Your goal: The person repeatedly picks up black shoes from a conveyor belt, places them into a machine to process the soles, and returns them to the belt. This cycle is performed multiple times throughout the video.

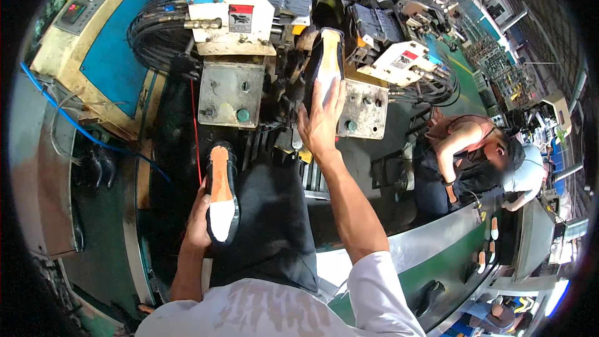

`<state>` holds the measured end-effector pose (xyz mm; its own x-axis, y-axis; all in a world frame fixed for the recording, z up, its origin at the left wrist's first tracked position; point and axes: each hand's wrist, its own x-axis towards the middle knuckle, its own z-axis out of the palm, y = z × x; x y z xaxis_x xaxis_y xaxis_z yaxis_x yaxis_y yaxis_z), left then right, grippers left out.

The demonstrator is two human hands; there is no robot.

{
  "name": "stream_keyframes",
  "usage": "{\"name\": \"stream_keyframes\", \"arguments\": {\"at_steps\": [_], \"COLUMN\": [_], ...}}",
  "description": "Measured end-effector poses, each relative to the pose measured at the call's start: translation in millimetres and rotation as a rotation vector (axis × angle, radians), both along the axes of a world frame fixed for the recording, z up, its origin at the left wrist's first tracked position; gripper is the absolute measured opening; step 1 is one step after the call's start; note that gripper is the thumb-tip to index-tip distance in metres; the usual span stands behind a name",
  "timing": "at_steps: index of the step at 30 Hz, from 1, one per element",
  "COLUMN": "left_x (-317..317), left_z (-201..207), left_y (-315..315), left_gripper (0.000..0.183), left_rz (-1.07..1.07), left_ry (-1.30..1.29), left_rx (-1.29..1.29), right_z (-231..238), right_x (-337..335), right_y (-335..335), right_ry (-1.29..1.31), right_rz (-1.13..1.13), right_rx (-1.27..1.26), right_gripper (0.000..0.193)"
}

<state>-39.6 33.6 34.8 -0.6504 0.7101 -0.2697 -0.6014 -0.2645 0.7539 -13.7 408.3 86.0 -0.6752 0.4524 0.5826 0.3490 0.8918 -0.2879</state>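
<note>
Black shoe (223,195) in left grip (198,224), sole up.

Bright, even factory light; heavy fisheye warp, black corners.

Light is strongest upper right, where the hall (524,56) washes out pale and hazy. Glare on the steel plates (231,93) and on the conveyor rim (430,240); lower-right corner blows out white-blue. White shirt (274,309) near clipping. Deep shadow in the machine's gap under the plates and over the dark apron (274,218), detail lost there. Centre is sharp: right hand (320,126) and upper shoe (329,62) crisp, left hand (198,221) and lower shoe (222,193) slightly softer. Straight edges bow hard toward the rim; far-right background is small, smeared, unreadable. Colours saturated, mild noise in the darks.
</note>
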Motion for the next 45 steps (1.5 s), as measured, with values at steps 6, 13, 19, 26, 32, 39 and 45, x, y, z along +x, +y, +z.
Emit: {"name": "stream_keyframes", "arguments": {"at_steps": [6,13,19,26,32,39,45], "left_x": [3,-9,-16,-18,-21,-7,38], "left_z": [16,20,37,43,49,15,13], "left_y": [40,77,104,101,58,-71,-219], "left_gripper": [0.086,0.095,0.103,0.102,0.105,0.1,0.096], "left_rz": [-0.093,-0.165,-0.139,-0.131,-0.123,0.236,0.765], "left_ry": [0.056,-0.009,0.152,0.265,0.55,0.56,0.462], "left_rx": [-0.011,0.085,-0.091,-0.115,-0.264,-0.542,-0.84], "right_z": [8,13,29,47,61,-89,-230], "right_x": [-29,-102,-126,-131,-118,-16,81], "right_y": [21,99,125,109,163,40,-105], "right_ry": [0.006,-0.032,0.028,0.073,-0.113,-0.225,-0.517], "right_rz": [-0.03,-0.088,-0.055,-0.045,0.031,0.281,0.449], "right_rx": [0.05,0.222,0.25,0.264,0.252,-0.179,0.078], "right_gripper": [0.074,0.081,0.077,0.074,0.078,0.054,0.058]}}
